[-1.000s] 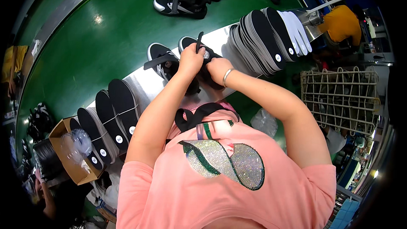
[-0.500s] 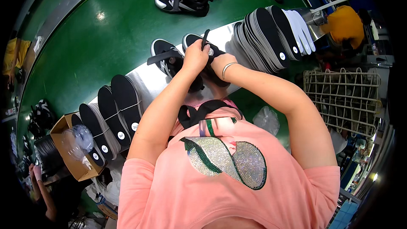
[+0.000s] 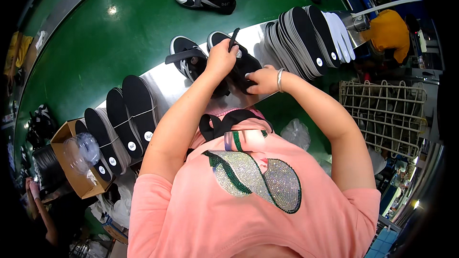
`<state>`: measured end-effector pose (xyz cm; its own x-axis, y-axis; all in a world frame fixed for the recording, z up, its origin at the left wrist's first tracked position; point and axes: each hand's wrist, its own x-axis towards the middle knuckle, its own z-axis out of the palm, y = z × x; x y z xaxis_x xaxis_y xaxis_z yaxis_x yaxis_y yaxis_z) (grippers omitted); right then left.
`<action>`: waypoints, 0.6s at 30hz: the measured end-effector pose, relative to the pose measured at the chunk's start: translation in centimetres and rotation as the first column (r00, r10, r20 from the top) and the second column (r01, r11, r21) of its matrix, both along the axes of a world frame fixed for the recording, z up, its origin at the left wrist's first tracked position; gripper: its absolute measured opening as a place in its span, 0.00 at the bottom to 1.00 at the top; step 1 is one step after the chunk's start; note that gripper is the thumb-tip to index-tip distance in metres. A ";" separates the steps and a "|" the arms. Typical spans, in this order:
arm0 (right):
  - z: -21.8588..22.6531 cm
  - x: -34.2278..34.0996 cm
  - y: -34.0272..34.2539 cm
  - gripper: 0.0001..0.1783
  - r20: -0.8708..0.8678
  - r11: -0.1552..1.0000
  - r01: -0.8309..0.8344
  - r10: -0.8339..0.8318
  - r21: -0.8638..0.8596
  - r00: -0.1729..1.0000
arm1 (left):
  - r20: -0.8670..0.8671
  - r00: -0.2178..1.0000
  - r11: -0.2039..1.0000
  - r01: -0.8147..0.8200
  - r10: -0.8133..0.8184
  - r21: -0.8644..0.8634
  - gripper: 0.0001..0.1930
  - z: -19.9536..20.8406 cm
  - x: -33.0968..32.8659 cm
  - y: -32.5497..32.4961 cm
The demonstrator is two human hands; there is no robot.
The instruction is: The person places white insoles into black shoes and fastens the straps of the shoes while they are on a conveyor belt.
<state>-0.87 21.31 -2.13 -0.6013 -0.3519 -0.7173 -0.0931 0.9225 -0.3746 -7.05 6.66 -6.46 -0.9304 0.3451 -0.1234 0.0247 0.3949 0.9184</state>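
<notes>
My right hand [image 3: 264,80] has just moved down and right, from the middle of the black shoe [image 3: 249,62] to its heel end — so the strap [image 3: 234,38], I judge, is now left to my left hand [image 3: 221,60] alone. My left grip is clamped on that raised strap at the upper centre of the frame, while my right fingers sit over the heel; dark on dark, I can't tell whether they pinch it. The shoe lies on the silver table [image 3: 162,79] between both hands — toe toward the upper left, the other shoe [image 3: 180,48] just left of it.
</notes>
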 end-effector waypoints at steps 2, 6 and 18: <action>-0.6 -0.6 0.2 0.27 0.142 0.813 0.495 -0.475 -0.307 0.869 | -0.022 0.999 0.997 -0.022 0.023 0.071 0.11 0.1 0.1 -0.1; -2.0 -0.8 -0.5 0.19 0.462 0.207 0.860 -0.772 -0.467 0.437 | 0.006 1.000 0.997 0.022 -0.023 0.071 0.12 0.4 0.0 -0.4; -2.7 -0.7 -1.3 0.11 0.346 0.159 0.825 -0.853 -0.542 0.391 | 0.071 0.996 0.996 0.057 -0.061 0.061 0.14 0.0 0.0 -0.4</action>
